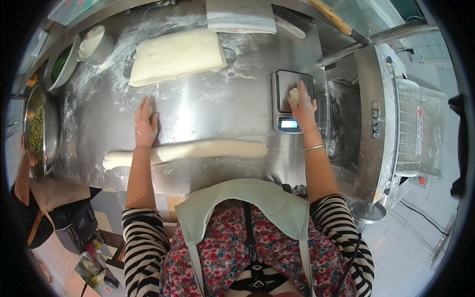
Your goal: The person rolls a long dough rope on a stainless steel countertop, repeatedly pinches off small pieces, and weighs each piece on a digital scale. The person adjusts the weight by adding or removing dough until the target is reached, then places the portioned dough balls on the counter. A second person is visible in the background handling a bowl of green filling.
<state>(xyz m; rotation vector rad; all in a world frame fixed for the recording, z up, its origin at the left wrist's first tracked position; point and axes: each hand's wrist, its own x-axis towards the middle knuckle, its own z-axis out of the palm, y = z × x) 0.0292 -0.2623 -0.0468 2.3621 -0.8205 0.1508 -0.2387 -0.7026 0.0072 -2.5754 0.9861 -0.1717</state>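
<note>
My left hand [145, 124] rests on the steel worktop, its fingers curled around a small piece of dough [150, 110] that is mostly hidden. At the right, my right hand [305, 107] is over a digital scale [285, 80], with thumb and fingers around another small dough piece [294, 95]. Whether that piece touches the scale's plate I cannot tell. The scale's display is lit. A long roll of dough [211, 149] lies crosswise on the worktop under my left forearm. Beyond my left hand is a thick, folded-looking slab of dough [178, 55].
Flour dusts the steel worktop [222, 122]. Along the left stand a flour container [92, 44], a bowl of chopped greens [63, 65] and a large steel bowl [44, 130], with another person's hand at it. A brush [291, 28] lies at the back; a machine [374, 122] stands right.
</note>
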